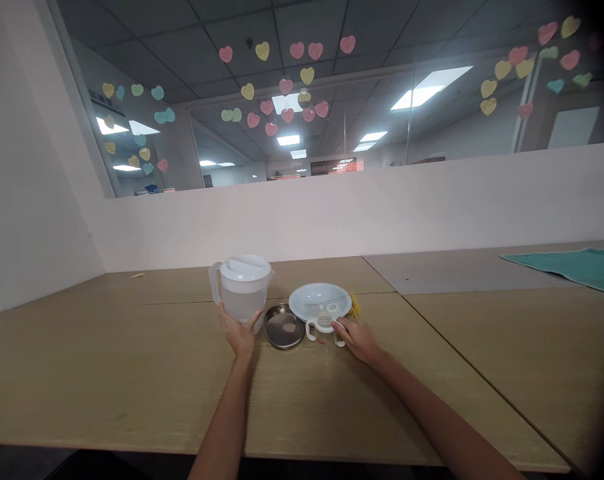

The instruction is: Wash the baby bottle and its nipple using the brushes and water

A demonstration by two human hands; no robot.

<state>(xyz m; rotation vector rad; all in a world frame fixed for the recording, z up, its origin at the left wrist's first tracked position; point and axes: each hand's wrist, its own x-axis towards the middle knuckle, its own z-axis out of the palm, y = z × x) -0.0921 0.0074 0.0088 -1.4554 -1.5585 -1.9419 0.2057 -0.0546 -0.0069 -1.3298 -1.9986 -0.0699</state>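
My left hand (239, 331) is wrapped round the lower front of a translucent lidded pitcher (243, 297), its thumb and fingers on opposite sides. The pitcher stands upright with its handle to the left and its spout to the right. My right hand (358, 338) grips the right side of a small clear cup (325, 328) with a white rim and two white handles. Behind the cup sits a pale bowl (302, 298) with a white ring-shaped piece (332, 309) in it. Between the pitcher and cup lies a round metal dish (285, 331). Something yellow (355, 305) shows beside the bowl.
The wooden table (132, 373) runs up to a white wall (332, 220) under a window with heart-shaped notes. A teal cloth (577, 265) lies at the far right. A small flat piece (137, 275) rests at the back left.
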